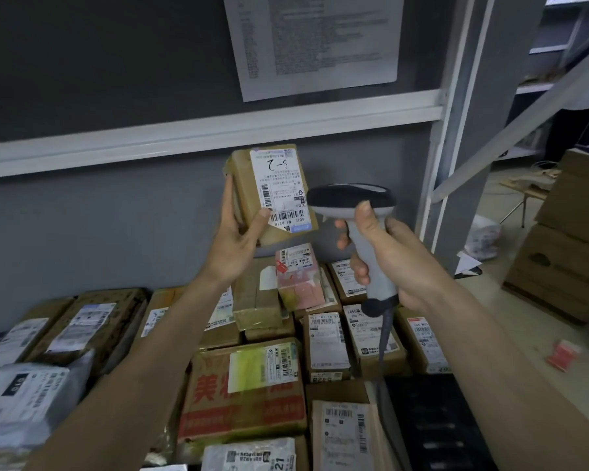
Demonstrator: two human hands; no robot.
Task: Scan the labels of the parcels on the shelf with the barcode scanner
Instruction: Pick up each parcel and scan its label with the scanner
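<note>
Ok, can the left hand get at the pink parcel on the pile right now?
Probably not yet: the left hand already holds a brown parcel up. The pink parcel lies uncovered just below.

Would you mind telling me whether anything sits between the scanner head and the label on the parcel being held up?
Nothing visible does. The grey handheld barcode scanner sits right beside the white label on the small brown cardboard parcel; only the left hand's thumb touches the label's lower-left edge.

The single head-worn camera is looking forward and slightly down from close range, facing the shelf (198, 137), its grey back wall (82, 215) and the parcels (245, 385) below.
</note>
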